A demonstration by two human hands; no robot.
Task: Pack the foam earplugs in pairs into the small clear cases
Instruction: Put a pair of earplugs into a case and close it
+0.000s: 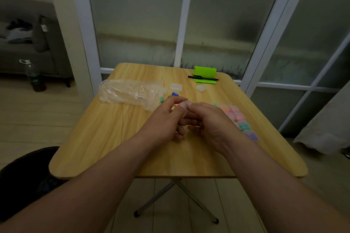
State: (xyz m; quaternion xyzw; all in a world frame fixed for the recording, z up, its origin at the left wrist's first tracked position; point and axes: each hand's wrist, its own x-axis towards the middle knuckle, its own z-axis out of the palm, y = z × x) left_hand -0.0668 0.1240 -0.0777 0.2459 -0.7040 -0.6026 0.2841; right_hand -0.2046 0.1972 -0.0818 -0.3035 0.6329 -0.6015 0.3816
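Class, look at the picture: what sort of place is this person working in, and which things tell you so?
Probably a room in a home, not a workshop: a grey upholstered sofa at the left, a small folding wooden table, and white-framed frosted glass doors behind it.

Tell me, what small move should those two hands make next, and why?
Probably press the small clear case shut and set it with the filled cases on the right. Both the left hand and right hand pinch it together, something pink showing inside; whether its lid is closed can't be seen.
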